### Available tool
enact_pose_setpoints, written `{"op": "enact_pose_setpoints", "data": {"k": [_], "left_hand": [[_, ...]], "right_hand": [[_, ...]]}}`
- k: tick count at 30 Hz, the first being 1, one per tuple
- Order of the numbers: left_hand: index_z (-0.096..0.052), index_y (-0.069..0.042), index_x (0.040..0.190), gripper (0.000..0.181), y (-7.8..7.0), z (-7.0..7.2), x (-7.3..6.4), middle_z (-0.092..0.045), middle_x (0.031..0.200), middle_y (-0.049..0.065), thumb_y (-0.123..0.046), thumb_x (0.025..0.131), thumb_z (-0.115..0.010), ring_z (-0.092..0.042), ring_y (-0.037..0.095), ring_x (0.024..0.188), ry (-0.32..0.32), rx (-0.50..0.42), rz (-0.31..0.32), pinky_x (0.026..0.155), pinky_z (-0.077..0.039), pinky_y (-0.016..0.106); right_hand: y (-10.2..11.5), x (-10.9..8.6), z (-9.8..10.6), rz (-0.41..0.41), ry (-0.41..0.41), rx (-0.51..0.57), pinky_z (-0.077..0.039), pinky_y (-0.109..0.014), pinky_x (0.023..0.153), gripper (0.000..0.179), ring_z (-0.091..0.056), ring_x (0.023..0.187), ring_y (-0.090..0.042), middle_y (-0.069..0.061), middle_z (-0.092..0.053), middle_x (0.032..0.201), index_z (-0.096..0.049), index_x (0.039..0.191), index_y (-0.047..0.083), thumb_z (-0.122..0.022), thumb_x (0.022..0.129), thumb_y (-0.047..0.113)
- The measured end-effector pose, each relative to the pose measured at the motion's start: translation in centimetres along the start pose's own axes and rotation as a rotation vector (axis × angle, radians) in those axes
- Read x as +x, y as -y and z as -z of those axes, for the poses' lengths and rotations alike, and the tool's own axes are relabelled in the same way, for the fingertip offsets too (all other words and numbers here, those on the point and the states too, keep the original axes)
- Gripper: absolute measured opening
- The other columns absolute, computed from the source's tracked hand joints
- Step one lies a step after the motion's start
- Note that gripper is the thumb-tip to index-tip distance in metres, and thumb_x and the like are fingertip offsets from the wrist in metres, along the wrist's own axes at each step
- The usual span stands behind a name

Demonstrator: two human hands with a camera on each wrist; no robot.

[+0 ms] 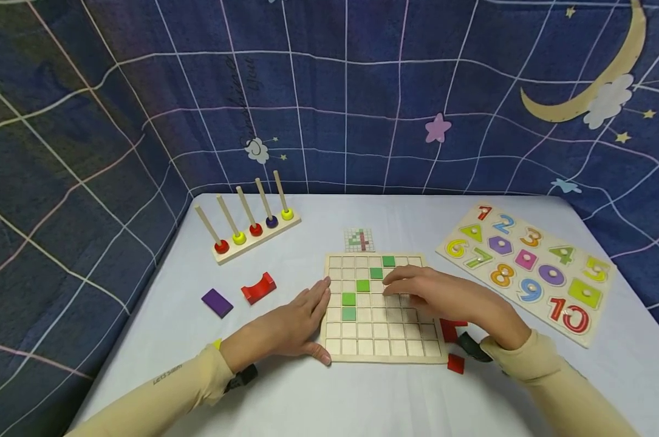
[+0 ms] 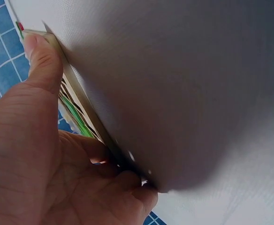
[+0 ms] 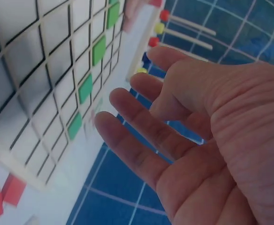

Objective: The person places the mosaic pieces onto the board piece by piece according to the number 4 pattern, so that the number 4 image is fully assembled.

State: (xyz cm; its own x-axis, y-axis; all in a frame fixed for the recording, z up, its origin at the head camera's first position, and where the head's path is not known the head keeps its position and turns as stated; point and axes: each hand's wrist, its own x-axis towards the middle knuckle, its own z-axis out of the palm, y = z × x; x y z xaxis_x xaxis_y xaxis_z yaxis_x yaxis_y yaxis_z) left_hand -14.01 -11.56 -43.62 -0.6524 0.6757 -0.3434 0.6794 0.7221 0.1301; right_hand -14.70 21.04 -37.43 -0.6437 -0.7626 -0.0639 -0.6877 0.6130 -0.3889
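Note:
A wooden grid board [image 1: 364, 358] lies on the white table with several green square tiles [image 1: 363, 285] in its cells, running in a diagonal line that bends down at the left. My left hand [image 1: 299, 325] rests against the board's left edge, fingers extended and thumb at the near left corner. In the left wrist view, the thumb [image 2: 45, 63] touches the board's rim. Over the board's right half hovers my right hand [image 1: 444, 297]. The right wrist view shows its fingers [image 3: 132, 145] apart, holding nothing. Beyond the board lies a small patterned card [image 1: 358, 240].
Red pieces [image 1: 456, 363] lie at the board's right, partly hidden by the right arm. A number puzzle [image 1: 526, 285] sits at the right. To the left are a peg stand [image 1: 258, 243] with coloured rings, a red arch block [image 1: 259, 289] and a purple block [image 1: 217, 303].

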Motion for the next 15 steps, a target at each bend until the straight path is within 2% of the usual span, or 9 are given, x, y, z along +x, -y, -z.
{"op": "enact_pose_setpoints", "data": {"k": [8,15], "left_hand": [[-0.017,0.004,0.169,0.132,0.1,0.0,0.2,-0.007,0.181,0.02,-0.078,0.082,-0.072,-0.012,0.034,0.17,-0.005,0.005,-0.009,0.137,-0.024,0.043],[-0.019,0.007,0.168,0.131,0.1,-0.2,0.0,-0.009,0.18,0.023,-0.078,0.083,-0.072,-0.014,0.036,0.169,-0.02,0.033,-0.019,0.136,-0.026,0.042]], "right_hand": [[-1.1,-2.4,0.1,-0.02,-0.03,-0.014,-0.06,-0.051,0.104,0.046,-0.066,0.13,-0.034,-0.013,-0.069,0.139,-0.075,0.129,0.007,-0.061,0.091,-0.014],[-2.4,-4.9,0.1,-0.07,-0.067,-0.042,-0.063,-0.046,0.099,0.038,-0.069,0.123,-0.03,-0.01,-0.071,0.135,-0.076,0.128,0.009,-0.071,0.093,-0.007]]}}
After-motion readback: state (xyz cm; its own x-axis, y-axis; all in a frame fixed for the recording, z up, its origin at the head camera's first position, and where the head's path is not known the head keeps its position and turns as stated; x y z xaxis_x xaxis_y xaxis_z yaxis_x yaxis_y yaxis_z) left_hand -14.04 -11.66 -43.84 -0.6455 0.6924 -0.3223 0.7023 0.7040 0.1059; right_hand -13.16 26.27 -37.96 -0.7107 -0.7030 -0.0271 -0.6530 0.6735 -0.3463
